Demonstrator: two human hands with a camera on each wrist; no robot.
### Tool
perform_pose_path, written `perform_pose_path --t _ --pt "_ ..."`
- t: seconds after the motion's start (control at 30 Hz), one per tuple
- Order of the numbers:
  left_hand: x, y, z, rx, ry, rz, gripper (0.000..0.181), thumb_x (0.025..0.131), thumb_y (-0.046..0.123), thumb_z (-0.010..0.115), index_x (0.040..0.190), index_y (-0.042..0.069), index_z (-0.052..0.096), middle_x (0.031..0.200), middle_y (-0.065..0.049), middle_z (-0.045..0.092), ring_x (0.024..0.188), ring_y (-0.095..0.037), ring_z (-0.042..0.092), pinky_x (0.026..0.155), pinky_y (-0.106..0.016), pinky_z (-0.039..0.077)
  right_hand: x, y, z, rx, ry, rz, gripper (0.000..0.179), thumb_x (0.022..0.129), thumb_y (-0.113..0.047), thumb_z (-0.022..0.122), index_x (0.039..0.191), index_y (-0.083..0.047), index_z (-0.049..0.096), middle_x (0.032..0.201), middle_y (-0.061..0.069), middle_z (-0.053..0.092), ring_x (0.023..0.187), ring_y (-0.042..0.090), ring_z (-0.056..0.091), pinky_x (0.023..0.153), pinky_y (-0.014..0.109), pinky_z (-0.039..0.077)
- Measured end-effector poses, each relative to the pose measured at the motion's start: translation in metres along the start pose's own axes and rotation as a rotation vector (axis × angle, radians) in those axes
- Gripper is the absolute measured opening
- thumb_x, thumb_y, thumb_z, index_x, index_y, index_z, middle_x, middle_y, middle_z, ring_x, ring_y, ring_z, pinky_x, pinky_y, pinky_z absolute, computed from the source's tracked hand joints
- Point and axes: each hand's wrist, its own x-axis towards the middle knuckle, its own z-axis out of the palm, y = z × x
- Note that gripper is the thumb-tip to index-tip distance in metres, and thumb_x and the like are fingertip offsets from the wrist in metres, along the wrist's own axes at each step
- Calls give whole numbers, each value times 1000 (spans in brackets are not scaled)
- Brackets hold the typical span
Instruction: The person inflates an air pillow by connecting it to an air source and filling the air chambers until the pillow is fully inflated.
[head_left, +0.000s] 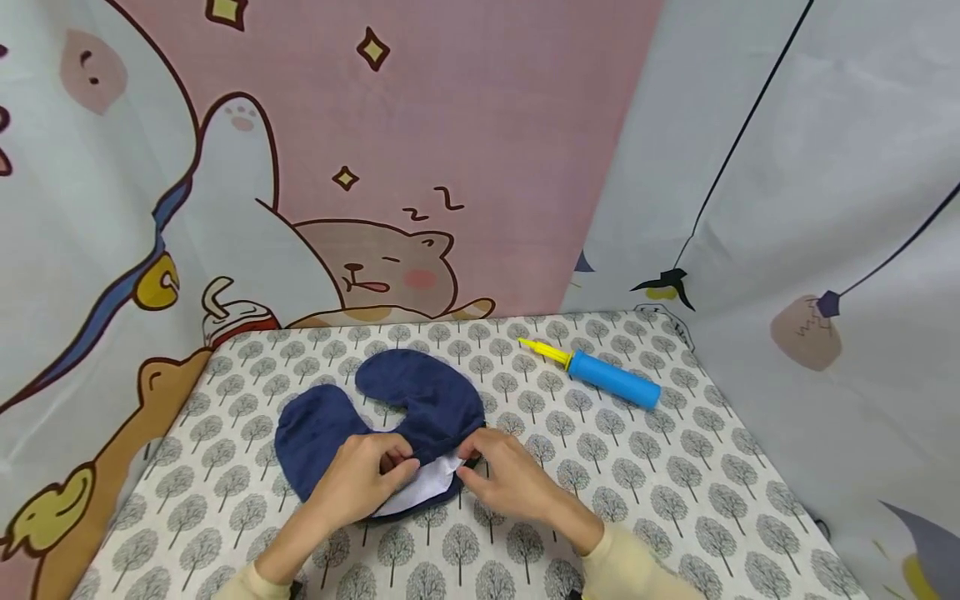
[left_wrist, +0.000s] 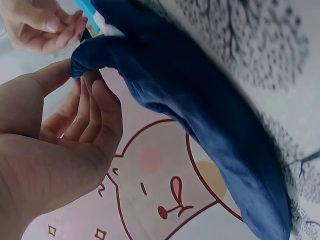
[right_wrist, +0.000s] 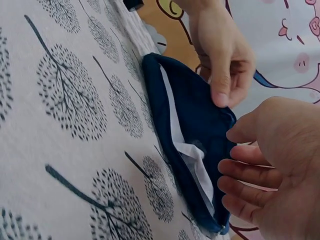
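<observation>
A navy, U-shaped neck pillow (head_left: 420, 392) of soft fabric lies on the table, its curved edge toward me. Along that edge an opening gapes, and white material (head_left: 423, 486) shows inside. My left hand (head_left: 365, 475) pinches the upper lip of the opening between thumb and fingers; the left wrist view shows the navy fabric (left_wrist: 185, 95) lifted there. At the opening's right end is my right hand (head_left: 513, 479), thumb and fingers apart. In the right wrist view its fingertips (right_wrist: 227, 172) are close to the fabric edge; contact is hard to tell.
A blue hand pump (head_left: 615, 380) with a yellow nozzle (head_left: 546, 351) lies behind and to the right of the pillow. The tree-patterned tablecloth (head_left: 592, 450) covers the table. Printed cartoon curtains (head_left: 480, 167) stand around the back and sides.
</observation>
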Motion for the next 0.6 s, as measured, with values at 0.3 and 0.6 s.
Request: perform_pose_path --t 0.3,0.6 --pt "8 -11 -7 16 64 -15 16 100 11 87 104 18 73 88 9 76 73 4 67 67 -21 56 8 -8 13 -58 -28 -37 19 105 -14 78 122 -5 78 119 3 80 115 17 73 105 37 63" --pt "15 -27 -10 37 61 -16 16 101 9 84 100 19 72 88 9 76 73 4 67 68 -21 55 16 -8 22 -96 -75 -31 24 106 -17 78 127 -4 78 122 5 79 111 16 73 101 32 62"
